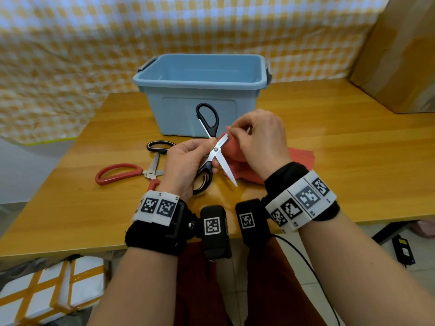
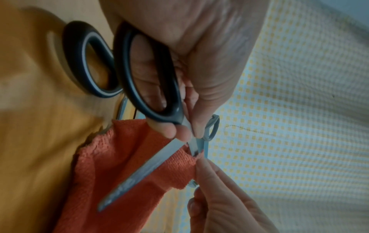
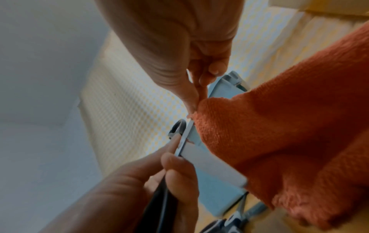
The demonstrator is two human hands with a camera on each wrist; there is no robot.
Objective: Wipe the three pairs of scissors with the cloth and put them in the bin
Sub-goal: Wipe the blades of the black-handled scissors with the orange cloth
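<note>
Gripping the open black-handled steel scissors (image 1: 213, 147) near their pivot, the left hand (image 1: 186, 165) holds them above the wooden table (image 1: 329, 147) in the head view, just before the blue plastic bin (image 1: 202, 90). The right hand (image 1: 259, 140) pinches the red terry cloth (image 1: 237, 149) onto one blade. Red-handled scissors (image 1: 122, 172) and another black-handled pair (image 1: 157, 151) lie left. In the left wrist view, fingers (image 2: 169, 129) curl through a handle loop. The right wrist view shows thumb and finger squeezing cloth over the blade.

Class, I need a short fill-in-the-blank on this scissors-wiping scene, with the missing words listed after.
1. The left hand holds the scissors with ____ handles.
2. The right hand pinches the ____ cloth onto a blade.
3. The blue bin holds ____ scissors.
4. The red-handled scissors lie on the ____.

Missing words: black; orange; no; table
</note>
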